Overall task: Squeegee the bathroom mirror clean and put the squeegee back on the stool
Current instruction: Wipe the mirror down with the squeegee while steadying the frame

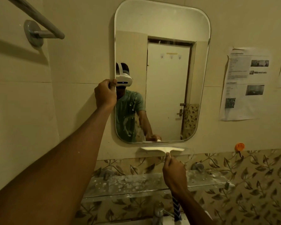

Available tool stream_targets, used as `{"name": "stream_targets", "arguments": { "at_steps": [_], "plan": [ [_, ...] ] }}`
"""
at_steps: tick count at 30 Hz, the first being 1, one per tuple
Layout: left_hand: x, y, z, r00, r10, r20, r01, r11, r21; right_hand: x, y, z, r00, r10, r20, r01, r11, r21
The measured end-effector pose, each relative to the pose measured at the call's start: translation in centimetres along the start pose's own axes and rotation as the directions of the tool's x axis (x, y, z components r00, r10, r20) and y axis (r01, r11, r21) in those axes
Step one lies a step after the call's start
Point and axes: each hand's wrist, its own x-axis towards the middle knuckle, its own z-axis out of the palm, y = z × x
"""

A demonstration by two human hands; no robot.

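A tall mirror [167,26] with rounded corners hangs on the beige wall. Foam streaks show on its lower left part. My left hand [105,95] grips the mirror's left edge at mid height. My right hand [173,174] holds a white squeegee [162,150] by its handle. The blade lies level against the wall just below the mirror's bottom edge. A blue and white striped part of the handle [176,210] sticks out below my wrist. No stool is in view.
A glass shelf [136,184] spattered with foam runs under the mirror, with a chrome tap [158,213] below it. A towel rail [39,25] is at the upper left. Printed sheets [245,83] and an orange hook [239,146] are on the right wall.
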Motion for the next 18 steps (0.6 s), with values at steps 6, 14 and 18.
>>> {"name": "stream_targets", "arguments": {
  "at_steps": [6, 14, 18],
  "plan": [
    [0.0, 0.0, -0.3, 1.0, 0.02, 0.013, -0.02, 1.0, -0.003, -0.2, -2.1, -1.3, 0.999, -0.002, -0.053, 0.007, 0.995, 0.099],
    [0.3, 1.0, -1.8, 0.989, -0.039, 0.144, 0.039, 0.999, 0.002, 9.3, -14.6, -7.7, 0.951, -0.24, -0.194, 0.266, 0.956, 0.12],
    [0.6, 1.7, -2.3, 0.973, -0.128, 0.192, 0.139, 0.989, -0.045, 14.6, -21.2, -10.7, 0.933, -0.276, -0.23, 0.314, 0.938, 0.146]
  ]
}}
